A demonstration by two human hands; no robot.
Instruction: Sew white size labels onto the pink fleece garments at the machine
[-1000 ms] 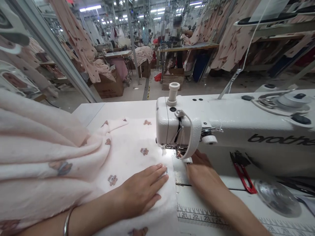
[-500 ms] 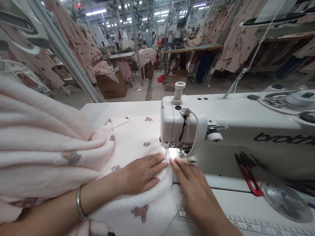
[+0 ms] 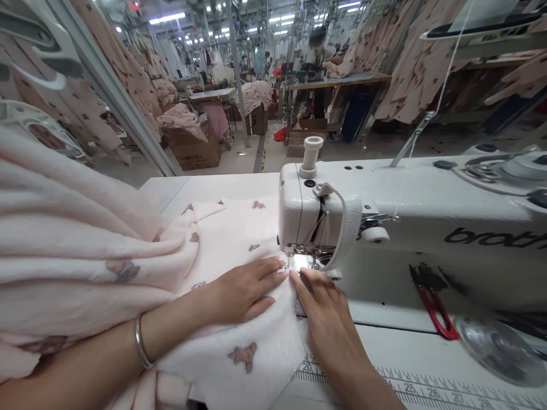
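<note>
A pale pink fleece fabric [image 3: 239,239] printed with small bears lies on the sewing table and piles up at the left. My left hand [image 3: 243,287] lies flat on it, fingers stretched toward the needle. My right hand [image 3: 327,310] rests palm down beside it, fingertips on the fabric's edge right at the presser foot [image 3: 304,263] of the white sewing machine [image 3: 405,210]. Neither hand grips anything. A metal bangle [image 3: 141,341] circles my left wrist.
Red thread snips [image 3: 433,304] and a round metal disc [image 3: 498,350] lie on the table at right. A printed ruler [image 3: 410,387] runs along the table's front edge. Behind are cardboard boxes [image 3: 192,148], hanging pink garments and a person at a far table.
Both hands slid toward the needle with the fabric. My right hand came out from behind the presser foot and settled on the fabric's edge beside the left hand's fingertips.
</note>
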